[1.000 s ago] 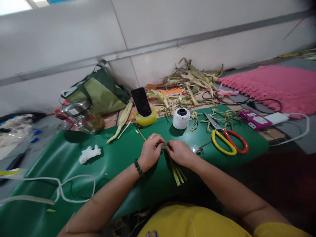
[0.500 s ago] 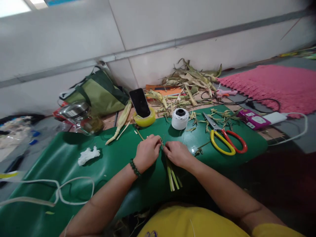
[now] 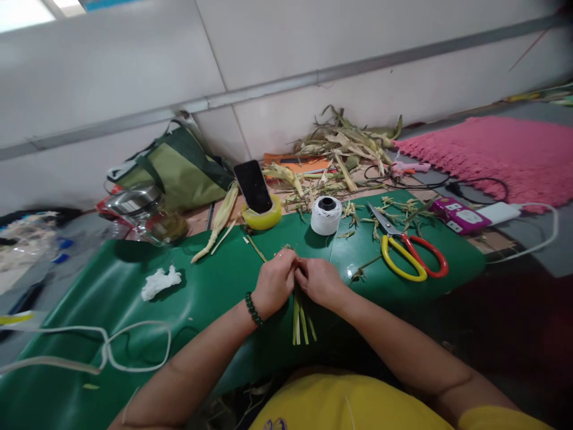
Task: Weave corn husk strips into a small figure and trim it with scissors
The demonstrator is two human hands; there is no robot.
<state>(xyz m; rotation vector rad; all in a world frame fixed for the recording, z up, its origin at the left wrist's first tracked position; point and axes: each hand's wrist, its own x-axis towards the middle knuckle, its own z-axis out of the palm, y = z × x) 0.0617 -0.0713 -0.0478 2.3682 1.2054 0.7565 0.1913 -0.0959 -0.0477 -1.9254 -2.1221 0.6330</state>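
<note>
My left hand [image 3: 278, 280] and my right hand [image 3: 321, 282] meet fingertip to fingertip over the front of the green mat [image 3: 215, 304]. Between them they pinch a bundle of green plant strips [image 3: 302, 322], whose loose ends fan down toward my body. A small frayed tip of the bundle shows above my left fingers; its middle is hidden by both hands. Just beyond stands a spool of white thread [image 3: 326, 218]. To the right lie scissors [image 3: 405, 245] with one yellow and one red handle, blades a little apart.
A phone [image 3: 253, 186] leans in a yellow tape roll [image 3: 263, 220]. Dried husks [image 3: 349, 143] heap against the wall. At left are a glass jar [image 3: 152, 218], a green bag [image 3: 174, 167], crumpled tissue [image 3: 161, 282] and a white cable [image 3: 107, 346]. A purple power strip [image 3: 461, 215] sits at right.
My left hand has shifted slightly right and down, and my hands are closer together. The loose ends of the bundle have swung a little to the left.
</note>
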